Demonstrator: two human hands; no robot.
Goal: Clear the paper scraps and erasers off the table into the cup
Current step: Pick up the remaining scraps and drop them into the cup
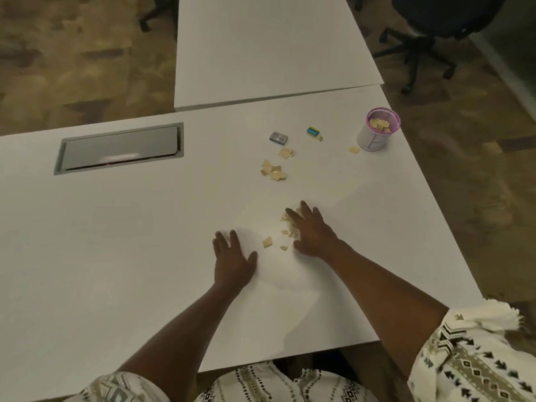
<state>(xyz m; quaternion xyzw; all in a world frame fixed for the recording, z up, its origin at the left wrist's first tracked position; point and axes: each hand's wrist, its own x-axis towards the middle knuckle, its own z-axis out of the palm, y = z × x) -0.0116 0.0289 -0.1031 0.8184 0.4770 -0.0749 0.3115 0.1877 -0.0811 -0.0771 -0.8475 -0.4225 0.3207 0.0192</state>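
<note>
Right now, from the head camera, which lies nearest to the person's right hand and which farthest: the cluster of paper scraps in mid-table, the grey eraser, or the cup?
From the right hand:
1. Cluster of paper scraps, just beyond the fingertips, mid-table.
2. Grey eraser, farther back, behind the cluster.
3. Cup, farthest, at the table's far right edge.

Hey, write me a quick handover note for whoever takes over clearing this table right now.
Left hand: flat on the table, holding nothing.
Right hand: spread over a cluster of paper scraps near the front; whether it grips any cannot be seen.
Cup: upright at the far right edge, some scraps already inside.
Left to do: the scraps by the right hand, a second pile mid-table, a few more behind it, one scrap beside the cup, plus the grey eraser and blue eraser, both on the table.
</note>
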